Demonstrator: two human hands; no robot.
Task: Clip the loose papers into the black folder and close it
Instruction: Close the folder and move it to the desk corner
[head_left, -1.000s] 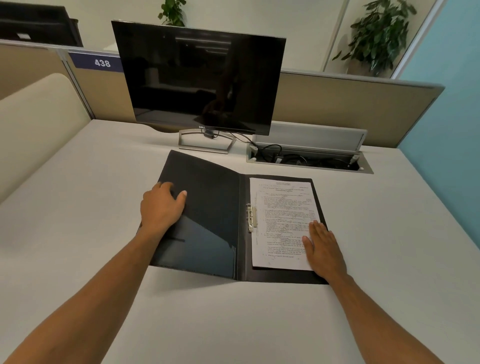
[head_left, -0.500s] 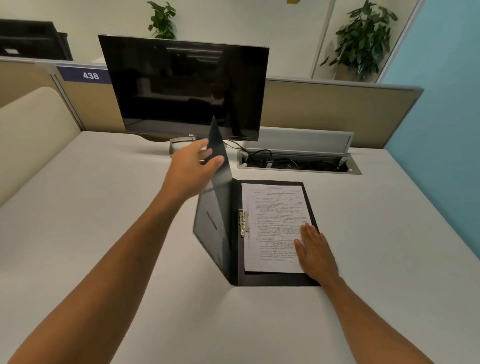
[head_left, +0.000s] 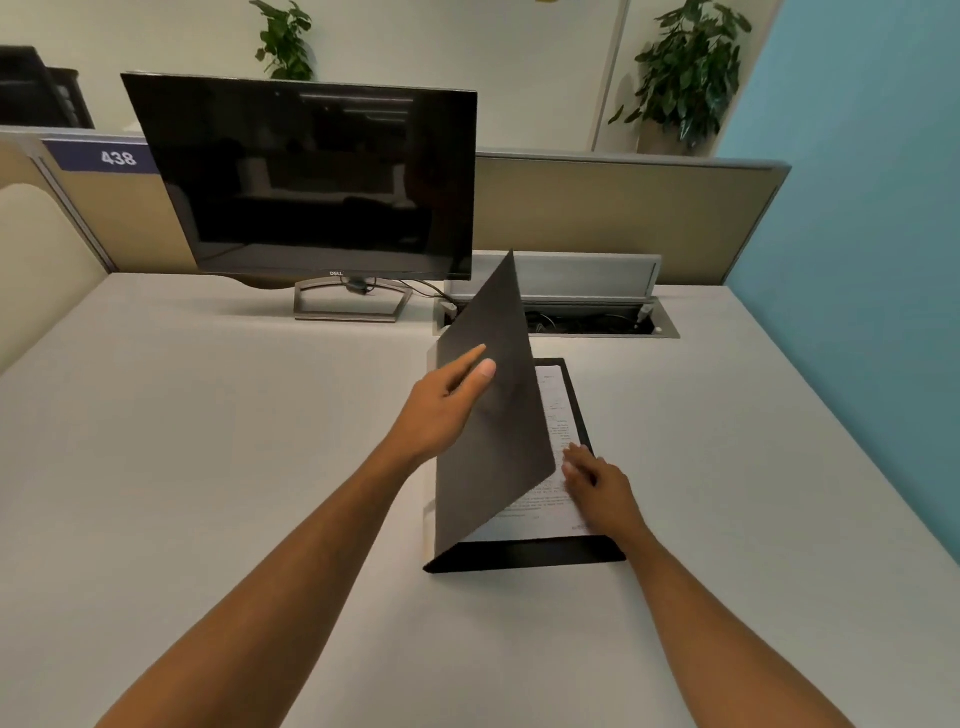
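left hand (head_left: 441, 410) pinching the cover (head_left: 493, 410), tilted over the papers (head_left: 558, 457) in the folder (head_left: 524, 556) on the desk (head_left: 208, 441). right hand (head_left: 600, 491) flat, fingers spread, in the closing path; spine long axis front to back. clip hidden, probably shut.

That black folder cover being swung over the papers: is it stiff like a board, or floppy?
Probably fairly stiff yet light. The folder cover stands tilted over the papers with straight edges and no visible sag, though the left hand grips it only at one edge. It looks thin, so it would likely flex if pushed mid-panel.
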